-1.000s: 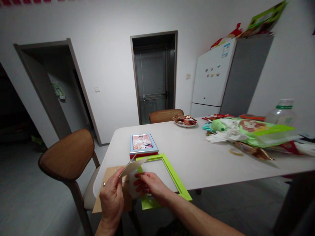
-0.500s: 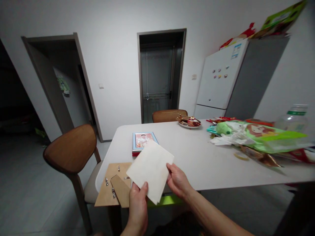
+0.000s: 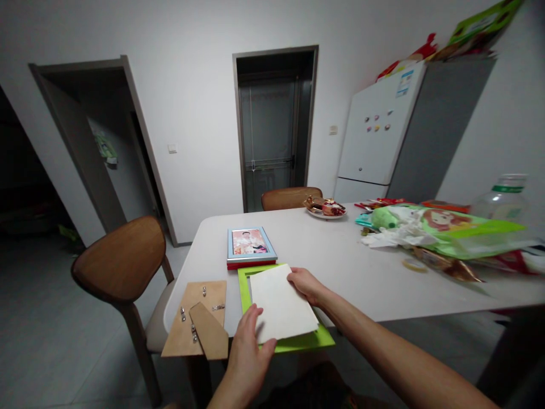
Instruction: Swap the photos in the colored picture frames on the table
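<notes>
White table [image 3: 340, 267] is pretty busy, going by the clock around the card [image 3: 283, 307] in the middle. That card is right over a green frame [image 3: 304, 342], whose near end juts past the table edge; can't tell if it's lying flat or held slightly above. Right hand [image 3: 307, 286] has its fingers pinched on the card's edge at 1 o'clock. Left hand [image 3: 249, 352] is at 8, thumb and fingers spread apart beside the near corner.

Backboard [image 3: 200, 321] with metal clips sits at 9, a blue frame [image 3: 251, 244] with a picture at 11, a plate [image 3: 326, 215] of wrapped stuff at 1. Out at 2 there's a messy pile: green bag [image 3: 460, 230], crumpled tissue [image 3: 398, 230], clear bottle [image 3: 500, 201].

Room's kinda dim, pale walls. Brown chair [image 3: 121, 258] at 9 to 10, another chair [image 3: 292, 199] and a dark doorway [image 3: 272, 125] at 12, fridge [image 3: 378, 125] with magnets at 1.
</notes>
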Tool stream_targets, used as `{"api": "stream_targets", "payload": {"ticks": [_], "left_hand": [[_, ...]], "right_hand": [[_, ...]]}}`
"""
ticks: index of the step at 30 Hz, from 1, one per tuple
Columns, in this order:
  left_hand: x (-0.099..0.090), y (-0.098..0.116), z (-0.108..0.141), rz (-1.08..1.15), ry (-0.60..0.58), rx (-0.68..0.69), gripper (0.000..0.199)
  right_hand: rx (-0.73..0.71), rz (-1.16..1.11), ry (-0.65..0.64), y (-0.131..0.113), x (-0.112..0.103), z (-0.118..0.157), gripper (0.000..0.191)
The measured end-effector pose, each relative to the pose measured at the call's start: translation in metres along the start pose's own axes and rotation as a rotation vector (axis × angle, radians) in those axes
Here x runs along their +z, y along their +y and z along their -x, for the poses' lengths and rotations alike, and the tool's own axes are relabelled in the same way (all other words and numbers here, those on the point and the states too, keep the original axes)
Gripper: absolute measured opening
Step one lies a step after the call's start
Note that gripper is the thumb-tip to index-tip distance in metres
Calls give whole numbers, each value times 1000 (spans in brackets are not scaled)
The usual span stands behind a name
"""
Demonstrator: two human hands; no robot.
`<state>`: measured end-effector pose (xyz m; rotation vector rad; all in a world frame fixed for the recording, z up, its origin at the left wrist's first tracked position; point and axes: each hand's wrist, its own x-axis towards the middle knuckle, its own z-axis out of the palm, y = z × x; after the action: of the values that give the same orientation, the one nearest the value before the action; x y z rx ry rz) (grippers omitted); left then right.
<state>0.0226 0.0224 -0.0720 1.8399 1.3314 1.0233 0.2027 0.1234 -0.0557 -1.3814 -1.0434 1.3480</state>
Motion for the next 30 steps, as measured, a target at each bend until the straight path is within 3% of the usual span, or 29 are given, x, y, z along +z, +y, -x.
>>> {"api": "stream_targets", "payload": {"ticks": [4,9,16,23,30], "left_hand": [[1,-7,2,-144,-63,105,50],[3,-15,5,-260,-71,199,49],[6,-19,6,-461,-105,271,47],[8,-10,8,-652,-202,207,54],[13,-6,3,-743,-249,182,62]], "right_hand": [[-50,79,33,5,11,-12,43],[-110,232,51,9,10,-14,42],[-171,622,175,7,13,-13,33],[-213,1029,331,5,19,-5,34],[-318,1242,364,13,24,3,36]]}}
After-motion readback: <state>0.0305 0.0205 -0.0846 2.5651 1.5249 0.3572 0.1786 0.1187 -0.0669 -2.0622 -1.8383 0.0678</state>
